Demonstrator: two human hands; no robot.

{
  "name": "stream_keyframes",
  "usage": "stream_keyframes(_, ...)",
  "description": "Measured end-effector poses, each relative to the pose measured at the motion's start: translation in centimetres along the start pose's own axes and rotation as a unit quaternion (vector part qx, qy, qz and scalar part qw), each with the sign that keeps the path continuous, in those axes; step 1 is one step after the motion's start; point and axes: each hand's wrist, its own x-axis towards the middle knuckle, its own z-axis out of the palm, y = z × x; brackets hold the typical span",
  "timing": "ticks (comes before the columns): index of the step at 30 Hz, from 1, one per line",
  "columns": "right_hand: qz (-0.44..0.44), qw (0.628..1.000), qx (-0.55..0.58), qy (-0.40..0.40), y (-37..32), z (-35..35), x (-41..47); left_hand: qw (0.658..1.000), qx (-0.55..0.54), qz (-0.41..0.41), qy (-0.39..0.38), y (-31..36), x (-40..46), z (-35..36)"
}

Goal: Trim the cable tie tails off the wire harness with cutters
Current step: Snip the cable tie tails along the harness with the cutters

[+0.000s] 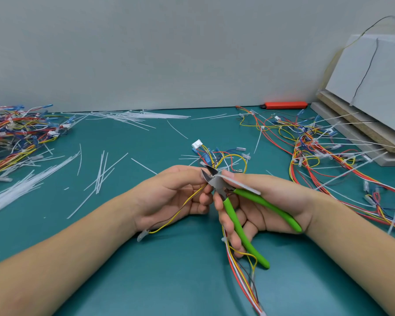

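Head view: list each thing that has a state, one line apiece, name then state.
cutters: blades open, gripped by the handles.
cable tie tail: uncut, lying between the blades.
wire harness: held up at the tie.
left hand: pinches the harness.
right hand: grips the cutters.
orange knife: lying flat by the wall.

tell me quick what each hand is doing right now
Left hand: fingers curled, gripping the wire harness.
Right hand: fingers curled round the green-handled cutters, blades open.
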Motion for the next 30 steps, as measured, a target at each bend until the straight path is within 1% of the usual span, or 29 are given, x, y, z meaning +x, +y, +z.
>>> stream_keyframes(11,-0.007,1.000,-0.001,0.001,-0.03,0.12,-0.01,1.000,-0.004,0.000,-0.003,-0.03,-0.01,-0.19)
stream_keyframes(17,-0.021,0.999,-0.029,0.019,-0.34,0.79,-0.07,0.999,-0.038,0.006,-0.005,-0.13,0.03,-0.43)
stream_keyframes(21,-0.019,1.000,-0.024,0.004,-0.32,0.92,-0.20,0.999,-0.033,0.005,-0.018,-0.06,-0.02,-0.38)
stream_keyframes(25,-0.005,1.000,-0.018,-0.004,-0.36,0.64,-0.16,1.000,-0.022,0.006,-0.009,-0.14,0.00,-0.24)
stream_keyframes(30,-0.008,1.000,-0.011,0.000,-0.21,0.28,-0.19,1.000,-0.009,0.004,-0.014,0.00,-0.02,-0.14)
